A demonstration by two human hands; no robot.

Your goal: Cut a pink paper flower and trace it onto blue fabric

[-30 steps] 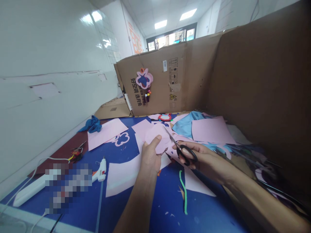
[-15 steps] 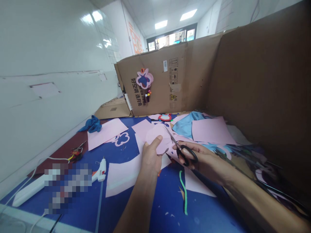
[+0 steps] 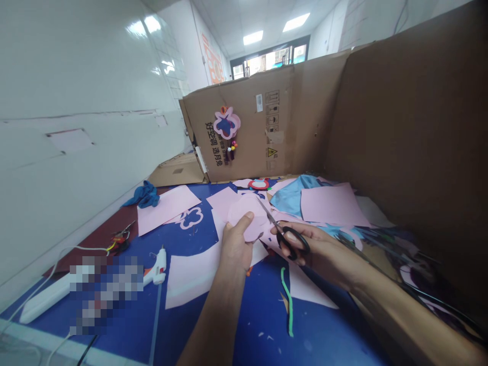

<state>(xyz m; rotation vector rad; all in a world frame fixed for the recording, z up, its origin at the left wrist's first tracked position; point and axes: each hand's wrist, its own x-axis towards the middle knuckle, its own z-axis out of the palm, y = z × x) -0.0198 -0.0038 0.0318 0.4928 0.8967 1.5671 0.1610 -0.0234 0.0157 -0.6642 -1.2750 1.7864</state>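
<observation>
Cardboard (image 3: 305, 117) walls the blue worktop (image 3: 263, 315) at twelve and three o'clock. The left hand (image 3: 239, 241) pinches a pink paper piece (image 3: 244, 211) near the worktop's centre, thumb on top. The right hand (image 3: 295, 241) curls around the black-handled scissors (image 3: 293, 243), blades pointing towards eleven o'clock at the piece's edge.

Scissors (image 3: 291, 243): black-handled, blades angled toward pink paper piece (image 3: 246, 216); piece rounded, held raised, blade contact unclear.

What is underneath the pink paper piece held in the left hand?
Other pink sheets show beyond the edges of the held paper. Whatever lies directly beneath, including most fingers of the left hand, is covered.
</observation>
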